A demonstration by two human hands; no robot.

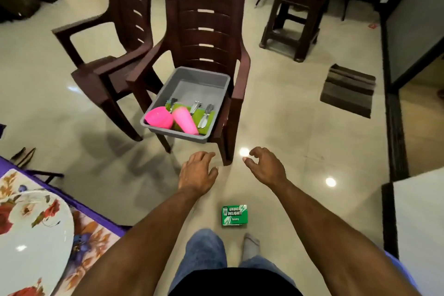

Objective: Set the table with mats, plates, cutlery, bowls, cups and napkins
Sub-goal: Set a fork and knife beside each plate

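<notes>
A grey tub [204,77] sits on the seat of a brown plastic chair [206,19] ahead of me. In the tub lie a pink bowl [159,117], a pink cup [185,120] on its side, several pieces of steel cutlery [204,113] and a green napkin [209,120] under them. My left hand [198,170] and my right hand [264,166] are stretched out in front of the tub, below it, fingers loosely curled, holding nothing. At the lower left a white floral plate [31,240] lies on a floral mat [91,243] on the purple-edged table [96,212].
A second brown chair [113,38] stands left of the first. A brown stool [298,14] is at the back right, a dark doormat [348,90] to the right. A green box [234,215] lies on the tiled floor near my feet.
</notes>
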